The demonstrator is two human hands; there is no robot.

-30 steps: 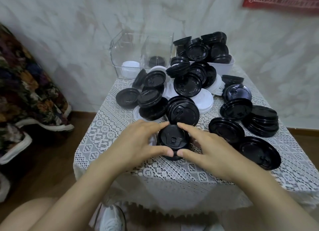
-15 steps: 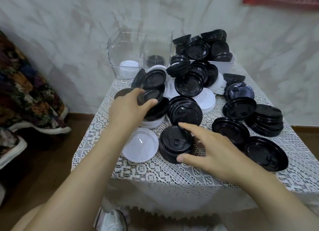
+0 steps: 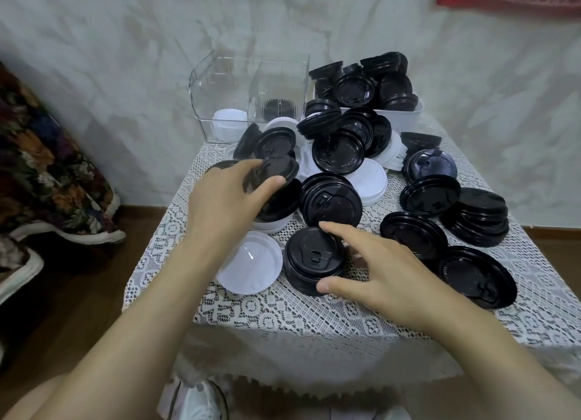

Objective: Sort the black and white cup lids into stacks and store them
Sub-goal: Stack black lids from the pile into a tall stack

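Sorting time, black from white.
At the back, a see-through box (image 3: 220, 105) with white lids (image 3: 228, 119) in its left part and black lids (image 3: 279, 107) in its right; next to it, a white tub (image 3: 405, 116) full of a black heap (image 3: 355, 86). Hands apart: left hand (image 3: 220, 199) out over the pile, pinching a shiny black lid (image 3: 279, 168); right hand (image 3: 386, 269) nearer, thumb and finger hugging a short black stack (image 3: 311, 259). Beside that stack, one smooth white lid (image 3: 248, 265) on holey lace cloth (image 3: 283, 312).
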